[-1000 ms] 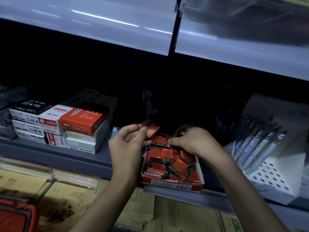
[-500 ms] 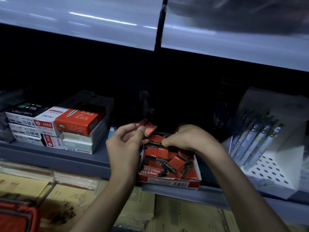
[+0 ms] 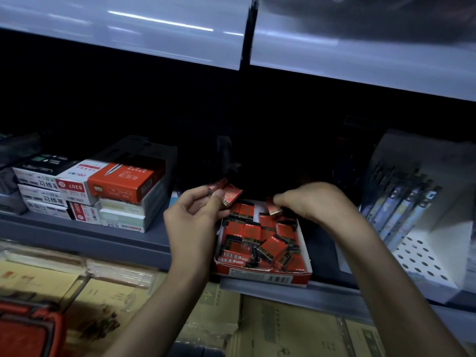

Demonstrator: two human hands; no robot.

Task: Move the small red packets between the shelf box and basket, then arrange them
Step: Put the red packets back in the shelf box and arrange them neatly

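Note:
An open red shelf box (image 3: 262,276) sits at the front edge of the grey shelf, filled with several small red packets (image 3: 273,247) lying jumbled. My left hand (image 3: 193,217) is raised at the box's left rear corner and pinches two red packets (image 3: 228,193) between thumb and fingers. My right hand (image 3: 309,202) reaches over the back of the box, its fingertips closed on one red packet (image 3: 274,208) lifted just above the others. A red basket (image 3: 28,328) shows at the bottom left corner.
Stacked stationery boxes (image 3: 103,191) stand on the shelf to the left. A white perforated display with pens (image 3: 407,207) stands to the right. Cardboard cartons (image 3: 283,325) lie under the shelf. The upper shelf's grey front (image 3: 231,29) overhangs the dark recess.
My right hand has lifted one packet out of the back of the box. My left hand stays where it was, holding its packets.

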